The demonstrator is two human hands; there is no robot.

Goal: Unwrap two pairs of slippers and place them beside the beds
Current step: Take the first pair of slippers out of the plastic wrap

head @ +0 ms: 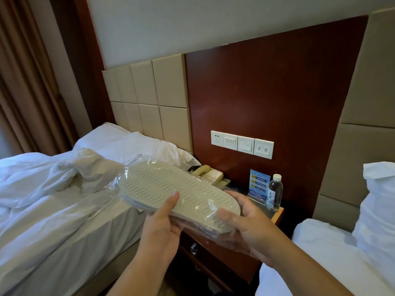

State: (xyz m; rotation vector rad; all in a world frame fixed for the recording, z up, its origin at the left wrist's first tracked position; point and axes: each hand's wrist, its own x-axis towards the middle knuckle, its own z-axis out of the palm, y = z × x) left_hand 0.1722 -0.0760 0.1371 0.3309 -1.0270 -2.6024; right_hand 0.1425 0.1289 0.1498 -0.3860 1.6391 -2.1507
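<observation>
A pair of beige slippers [171, 186], stacked flat with a ribbed sole facing up, sits inside a clear plastic wrapper [119, 178]. I hold the package in the air between the two beds. My left hand [164, 223] grips its near long edge, thumb on top of the sole. My right hand [241, 218] grips the right end through the loose plastic, thumb pressing on the wrapper. The left bed [53, 210] has rumpled white bedding. The right bed [320, 253] shows at the lower right.
A wooden nightstand [218, 248] stands between the beds, below my hands. On it are a beige telephone [208, 174], a blue sign card [258, 184] and a water bottle [275, 191]. A switch panel [241, 144] is on the wooden wall. Curtains [25, 82] hang at left.
</observation>
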